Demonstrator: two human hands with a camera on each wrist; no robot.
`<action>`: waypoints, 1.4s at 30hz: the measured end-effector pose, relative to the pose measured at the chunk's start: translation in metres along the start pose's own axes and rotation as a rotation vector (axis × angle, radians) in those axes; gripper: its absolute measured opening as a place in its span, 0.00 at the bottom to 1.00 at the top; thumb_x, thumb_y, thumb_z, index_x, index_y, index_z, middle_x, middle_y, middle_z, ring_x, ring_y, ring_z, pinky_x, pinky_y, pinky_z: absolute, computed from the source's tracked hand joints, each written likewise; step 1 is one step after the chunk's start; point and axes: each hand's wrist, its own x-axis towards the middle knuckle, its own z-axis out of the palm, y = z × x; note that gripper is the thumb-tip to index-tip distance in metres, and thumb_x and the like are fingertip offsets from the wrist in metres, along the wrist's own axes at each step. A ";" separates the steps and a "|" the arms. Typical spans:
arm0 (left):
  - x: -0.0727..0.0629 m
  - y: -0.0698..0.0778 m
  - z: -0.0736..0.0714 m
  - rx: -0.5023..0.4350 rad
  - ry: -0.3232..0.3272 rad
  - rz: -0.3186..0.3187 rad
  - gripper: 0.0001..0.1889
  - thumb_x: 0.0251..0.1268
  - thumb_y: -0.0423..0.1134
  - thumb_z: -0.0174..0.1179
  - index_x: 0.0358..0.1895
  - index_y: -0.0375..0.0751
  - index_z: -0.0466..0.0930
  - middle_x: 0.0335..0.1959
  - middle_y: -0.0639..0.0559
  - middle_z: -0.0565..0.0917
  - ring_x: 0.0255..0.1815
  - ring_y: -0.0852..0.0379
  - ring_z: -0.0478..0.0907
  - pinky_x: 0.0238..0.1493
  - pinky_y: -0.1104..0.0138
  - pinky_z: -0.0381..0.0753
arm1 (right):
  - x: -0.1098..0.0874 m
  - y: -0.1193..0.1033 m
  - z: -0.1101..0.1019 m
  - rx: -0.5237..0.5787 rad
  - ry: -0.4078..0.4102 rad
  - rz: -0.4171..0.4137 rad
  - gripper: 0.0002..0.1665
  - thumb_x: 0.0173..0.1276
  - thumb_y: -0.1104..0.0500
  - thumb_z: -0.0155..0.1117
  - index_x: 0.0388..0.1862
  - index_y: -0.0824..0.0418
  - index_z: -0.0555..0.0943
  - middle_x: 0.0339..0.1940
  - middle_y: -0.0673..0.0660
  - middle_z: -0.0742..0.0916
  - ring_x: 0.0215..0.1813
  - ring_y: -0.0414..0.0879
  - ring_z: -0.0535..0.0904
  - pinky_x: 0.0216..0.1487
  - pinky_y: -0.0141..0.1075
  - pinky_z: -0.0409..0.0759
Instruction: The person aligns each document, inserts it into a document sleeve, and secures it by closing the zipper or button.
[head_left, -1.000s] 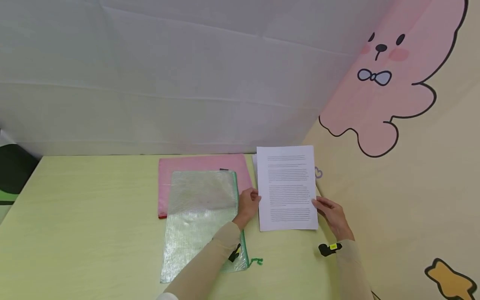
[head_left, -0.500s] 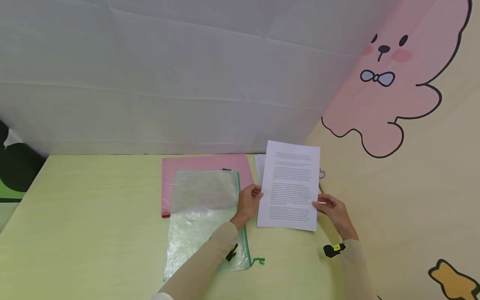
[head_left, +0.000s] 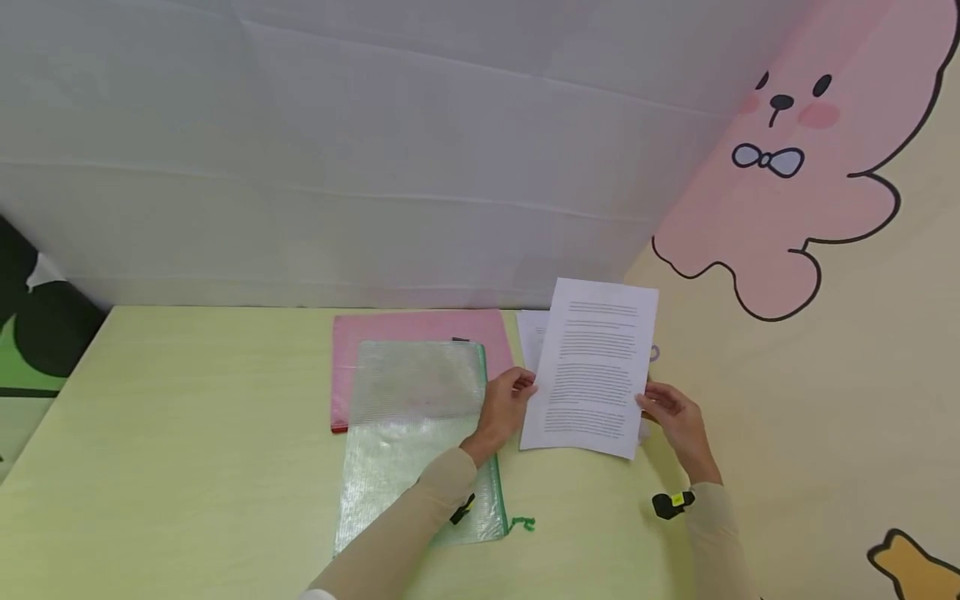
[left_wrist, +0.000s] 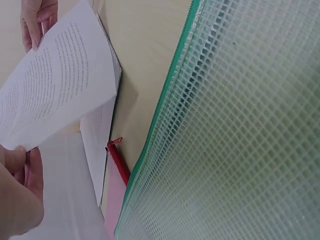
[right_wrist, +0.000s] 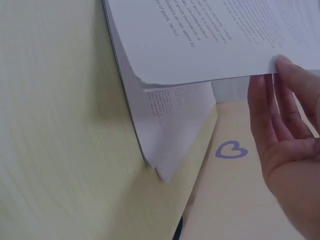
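Printed sheets of paper are held up at a tilt between my two hands in the head view. My left hand pinches their left edge, thumb on the printed side. On the right edge my right hand grips them between thumb and fingers, as the right wrist view shows up close. Below the held sheets lies more printed paper, with uneven corners. Left of it a clear mesh zip pouch with a green zipper lies partly over a pink pouch with a red zipper.
The pouches and paper lie on a pale yellow-green table. A grey-white sheet wall rises behind its far edge. Close along the right side stands a cream wall with a pink cartoon bear and a purple heart.
Both hands have lifted and tilted the held sheets, shifting them slightly right. More of the paper beneath shows at their left. The pouches stay where they lie on the table.
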 end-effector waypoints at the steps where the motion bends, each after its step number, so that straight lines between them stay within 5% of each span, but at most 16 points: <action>1: -0.001 0.001 0.000 -0.005 -0.005 0.009 0.04 0.70 0.26 0.63 0.44 0.31 0.84 0.40 0.42 0.86 0.43 0.48 0.83 0.47 0.61 0.85 | -0.001 -0.001 -0.001 0.016 0.005 -0.009 0.25 0.70 0.64 0.71 0.60 0.76 0.76 0.44 0.49 0.88 0.45 0.37 0.87 0.48 0.36 0.86; 21: -0.030 0.006 -0.002 -0.071 -0.068 0.101 0.05 0.72 0.25 0.61 0.47 0.32 0.83 0.43 0.43 0.86 0.45 0.50 0.84 0.50 0.64 0.86 | -0.015 -0.004 -0.020 0.243 0.003 -0.125 0.17 0.67 0.73 0.68 0.52 0.80 0.77 0.41 0.56 0.89 0.43 0.45 0.88 0.48 0.40 0.87; 32: -0.037 0.010 -0.005 -0.046 -0.065 0.113 0.06 0.71 0.27 0.63 0.47 0.32 0.82 0.41 0.45 0.85 0.43 0.52 0.84 0.48 0.66 0.86 | -0.029 -0.007 -0.029 0.152 -0.034 -0.108 0.14 0.70 0.71 0.68 0.51 0.76 0.80 0.42 0.53 0.90 0.42 0.43 0.88 0.48 0.37 0.87; 42: -0.038 0.010 -0.009 -0.105 -0.040 0.179 0.07 0.70 0.31 0.66 0.47 0.36 0.83 0.41 0.47 0.86 0.43 0.53 0.86 0.47 0.67 0.87 | -0.036 -0.003 -0.036 0.200 -0.140 -0.178 0.10 0.70 0.76 0.63 0.49 0.72 0.82 0.43 0.52 0.90 0.43 0.43 0.89 0.47 0.36 0.87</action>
